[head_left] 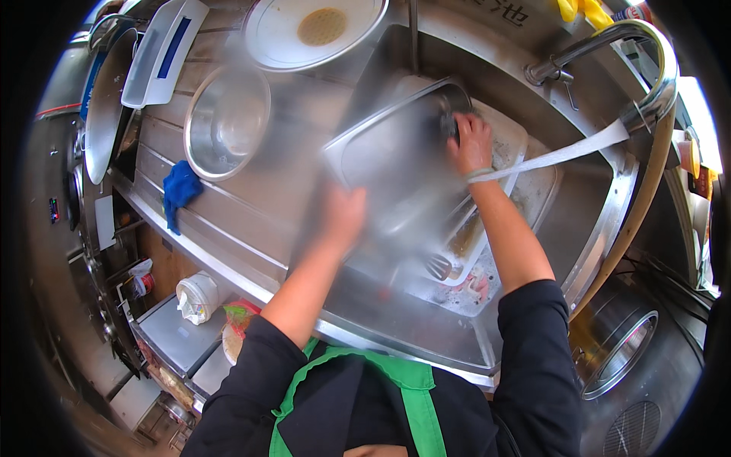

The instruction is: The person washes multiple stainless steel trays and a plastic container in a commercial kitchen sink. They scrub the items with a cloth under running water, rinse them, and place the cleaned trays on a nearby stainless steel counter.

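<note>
A rectangular stainless steel pan is tilted over the sink. My left hand grips its near left corner, though haze blurs the fingers. At the far right end, inside the pan, my right hand presses a dark scrubber against the wall. Water streams from the curved faucet onto my right wrist. Beneath the pan, white trays lie in the sink with murky liquid. A slotted metal utensil rests by a tray's near edge, next to suds.
On the steel drainboard left of the sink stand a steel bowl, a blue cloth and a white container. A large white dish is behind. A steel pot stands at the lower right.
</note>
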Available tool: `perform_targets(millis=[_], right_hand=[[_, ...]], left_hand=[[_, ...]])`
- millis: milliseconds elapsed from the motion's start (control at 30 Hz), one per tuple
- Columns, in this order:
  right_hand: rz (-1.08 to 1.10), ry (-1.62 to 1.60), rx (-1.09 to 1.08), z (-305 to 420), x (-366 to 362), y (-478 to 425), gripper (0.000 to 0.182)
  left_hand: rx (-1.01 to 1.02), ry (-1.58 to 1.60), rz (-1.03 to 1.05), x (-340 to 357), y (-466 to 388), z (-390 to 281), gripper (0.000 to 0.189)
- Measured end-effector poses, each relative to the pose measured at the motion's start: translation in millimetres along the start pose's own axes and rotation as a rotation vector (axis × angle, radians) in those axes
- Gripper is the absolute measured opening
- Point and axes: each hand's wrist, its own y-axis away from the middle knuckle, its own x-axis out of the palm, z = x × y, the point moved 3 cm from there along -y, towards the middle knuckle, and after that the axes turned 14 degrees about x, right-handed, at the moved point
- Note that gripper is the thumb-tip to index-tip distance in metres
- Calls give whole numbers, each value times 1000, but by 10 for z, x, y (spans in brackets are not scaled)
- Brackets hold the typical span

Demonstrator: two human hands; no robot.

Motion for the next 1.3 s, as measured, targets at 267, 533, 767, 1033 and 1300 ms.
perform_targets(millis=[267, 533, 767, 1033, 1300], right_hand=[[59, -274, 457, 109, 480, -98, 49], [398, -1274, 671, 1210, 151, 260, 39], [821, -864, 328, 1448, 48, 619, 33], [415, 82, 105, 451, -546, 1324, 24], [223, -636, 719, -237, -471, 1690, 58]], left_hand=[[0, -64, -75, -19, -53, -41, 40], [-231, 330, -99, -38, -104, 250, 65], [-353, 607, -148, 49, -105, -14, 62], [-314, 161, -212, -17, -188, -175, 41], [335, 261, -222, -261, 44, -1178, 48]])
